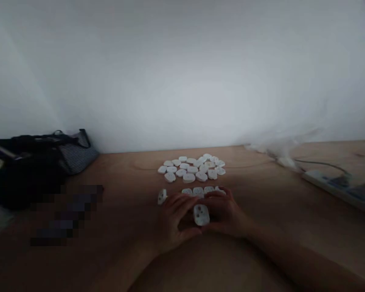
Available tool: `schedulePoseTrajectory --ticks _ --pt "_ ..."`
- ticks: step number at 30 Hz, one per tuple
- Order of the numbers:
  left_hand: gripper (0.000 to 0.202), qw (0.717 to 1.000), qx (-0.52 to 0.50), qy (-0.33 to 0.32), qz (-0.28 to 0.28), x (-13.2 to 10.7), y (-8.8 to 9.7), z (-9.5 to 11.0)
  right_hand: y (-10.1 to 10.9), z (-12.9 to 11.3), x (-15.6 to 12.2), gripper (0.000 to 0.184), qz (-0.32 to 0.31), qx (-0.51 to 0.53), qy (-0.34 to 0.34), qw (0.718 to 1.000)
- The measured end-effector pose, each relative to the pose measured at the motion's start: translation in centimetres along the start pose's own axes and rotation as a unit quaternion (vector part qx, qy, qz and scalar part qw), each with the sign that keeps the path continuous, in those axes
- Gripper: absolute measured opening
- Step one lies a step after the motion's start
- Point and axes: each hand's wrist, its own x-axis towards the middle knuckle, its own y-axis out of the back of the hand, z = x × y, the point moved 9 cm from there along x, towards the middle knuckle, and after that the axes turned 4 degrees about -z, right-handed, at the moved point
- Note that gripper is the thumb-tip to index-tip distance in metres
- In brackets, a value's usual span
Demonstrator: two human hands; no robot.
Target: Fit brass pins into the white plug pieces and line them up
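Observation:
Between my two hands is a white plug-like piece (201, 215), rounded, with several small holes in its face. My left hand (176, 213) curves around it from the left, fingers above and thumb below. From the other side my right hand (226, 211) closes on the same piece, its thumb at the lower edge. A similar white piece (162, 196) stands on edge beside my left fingers. Just beyond my fingertips runs a short row of white pieces (198, 191), partly hidden by the hands.
Farther back, a loose cluster of white pieces (192, 169) lies on the wooden table (134, 178). At left are a black bag (42, 158) and a pixelated dark object (68, 217). A power strip (331, 184) and crumpled clear plastic (280, 148) lie at right.

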Motion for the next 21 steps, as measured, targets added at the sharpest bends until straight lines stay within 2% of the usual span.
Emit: schedulePoseTrajectory --ticks 6,10,13,15,17,21 --pt "0.054 0.996 -0.069 0.057 -0.024 0.3 -1.0 -1.2 -0.2 0.1 -0.1 0.064 0.017 -0.009 0.004 1.0" --pt "0.049 0.994 -0.072 0.07 -0.042 0.5 -1.1 -1.1 -0.2 0.4 -0.2 0.077 0.037 -0.001 0.002 0.999" --pt "0.045 0.994 -0.06 0.084 -0.04 0.5 -0.8 -1.2 0.3 0.7 -0.2 0.082 0.023 -0.01 -0.015 1.0" --pt "0.044 0.994 -0.053 0.088 -0.035 0.4 -0.6 -1.3 0.7 1.1 -0.1 0.068 -0.016 -0.037 -0.034 0.999" --pt "0.042 0.994 -0.046 0.096 -0.028 0.3 -0.4 -1.6 1.2 1.6 0.0 0.038 -0.059 -0.078 -0.053 0.994" --pt "0.044 0.994 -0.029 0.098 -0.024 0.2 -0.3 -1.8 1.2 2.3 -0.2 0.022 -0.132 -0.113 -0.071 0.982"
